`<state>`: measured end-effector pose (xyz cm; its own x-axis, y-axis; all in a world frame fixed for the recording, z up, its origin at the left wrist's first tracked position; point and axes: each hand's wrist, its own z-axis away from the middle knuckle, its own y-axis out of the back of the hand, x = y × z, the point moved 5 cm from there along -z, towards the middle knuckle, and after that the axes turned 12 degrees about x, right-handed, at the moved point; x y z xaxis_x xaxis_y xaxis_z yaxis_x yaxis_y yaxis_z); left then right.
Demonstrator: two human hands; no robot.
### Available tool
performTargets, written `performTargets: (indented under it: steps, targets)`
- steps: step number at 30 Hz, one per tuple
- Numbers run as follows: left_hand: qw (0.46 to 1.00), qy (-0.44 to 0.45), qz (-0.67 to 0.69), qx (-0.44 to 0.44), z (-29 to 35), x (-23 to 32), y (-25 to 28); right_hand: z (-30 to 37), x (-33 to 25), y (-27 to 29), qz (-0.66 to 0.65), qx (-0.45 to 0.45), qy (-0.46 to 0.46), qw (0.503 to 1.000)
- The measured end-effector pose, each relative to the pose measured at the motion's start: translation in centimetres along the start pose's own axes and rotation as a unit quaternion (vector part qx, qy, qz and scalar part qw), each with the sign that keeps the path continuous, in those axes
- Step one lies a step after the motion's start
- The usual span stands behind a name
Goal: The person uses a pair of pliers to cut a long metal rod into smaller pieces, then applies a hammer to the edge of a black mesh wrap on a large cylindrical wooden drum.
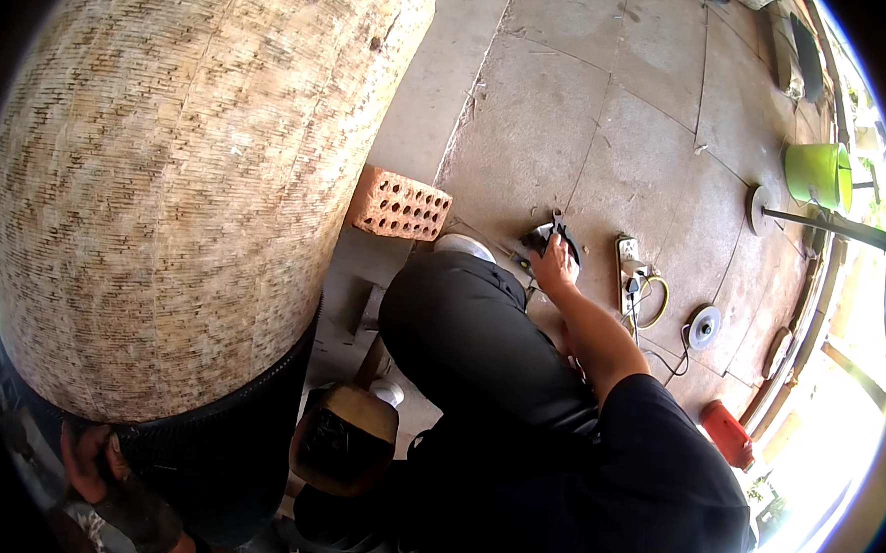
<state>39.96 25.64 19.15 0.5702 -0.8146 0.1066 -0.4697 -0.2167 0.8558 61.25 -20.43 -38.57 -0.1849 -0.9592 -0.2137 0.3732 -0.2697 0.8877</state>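
Observation:
On the left rises a large barrel-shaped body (pixel 177 183) with a pale, finely ridged surface. A black cover (pixel 246 406) with a stitched-looking edge wraps its lower part. My left hand (pixel 93 463), at lower left, has its fingers bent against that black edge; the far side of its grip is hidden. My right arm reaches down past my bent knee to the floor. There my right hand (pixel 556 264) closes over a small black and grey tool (pixel 542 238), whose exact kind is partly covered by the fingers.
A perforated red brick (pixel 402 204) sits against the barrel-shaped body. Right of my hand lie a white power strip (pixel 626 254) with plugs, a cable and a grey disc (pixel 704 327). Farther right are a lime-green bucket (pixel 814 174), a round-based pole (pixel 836 227) and a red container (pixel 726 434).

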Motion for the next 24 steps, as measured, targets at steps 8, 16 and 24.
performTargets:
  steps: [8, 16, 24]
  targets:
    - [0.999, 0.019, 0.045, 0.004, 0.1, -0.4, 0.0, -3.1, 3.6, 1.5, 0.142, 0.146, 0.075, 0.976]
    - [0.993, -0.011, 0.111, 0.044, -0.6, 1.8, -1.7, -2.0, 12.4, -8.7, 0.164, -0.027, 0.088, 0.982]
    - [0.99, -0.043, 0.124, 0.055, 1.1, 1.0, 0.5, -2.5, 7.3, -4.2, 0.026, 0.026, 0.068, 0.997]
